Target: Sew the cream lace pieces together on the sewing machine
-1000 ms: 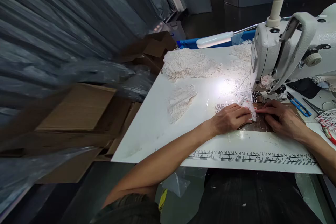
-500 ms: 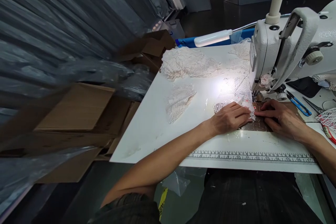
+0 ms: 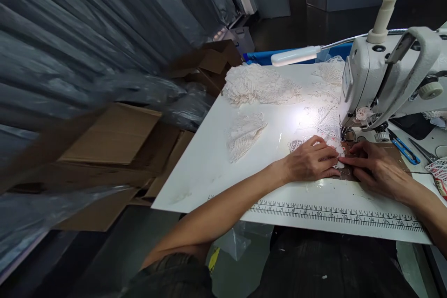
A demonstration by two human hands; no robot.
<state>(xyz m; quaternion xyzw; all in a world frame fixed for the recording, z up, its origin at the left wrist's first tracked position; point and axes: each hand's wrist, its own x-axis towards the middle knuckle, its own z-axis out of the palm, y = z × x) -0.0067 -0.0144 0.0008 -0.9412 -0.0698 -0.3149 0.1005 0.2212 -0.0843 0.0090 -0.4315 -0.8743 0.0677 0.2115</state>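
A piece of white lace (image 3: 332, 142) with small pinkish-red spots lies under the needle area of a white sewing machine (image 3: 359, 70). My left hand (image 3: 312, 159) rests on its near end, fingers curled together and pressing the lace; the fingertips partly hide it. From the other side my right hand (image 3: 379, 166) reaches in over the brown machine plate (image 3: 391, 154). Its index finger is stretched out, the tip touching the lace edge beside the left fingertips, while thumb and other fingers stay apart. More lace extends behind the left hand, brightly lit.
A heap of lace (image 3: 256, 84) and a folded lace piece (image 3: 244, 136) lie on the white table (image 3: 202, 177). Blue thread snips (image 3: 404, 148) and scissors (image 3: 422, 150) are at right. A printed ruler (image 3: 307, 210) runs along the front edge. Cardboard boxes (image 3: 111, 135) stand left.
The camera view has shifted, so the machine and table sit slightly further right and lower. Both hands stay at the lace near the needle, with slight finger movement.
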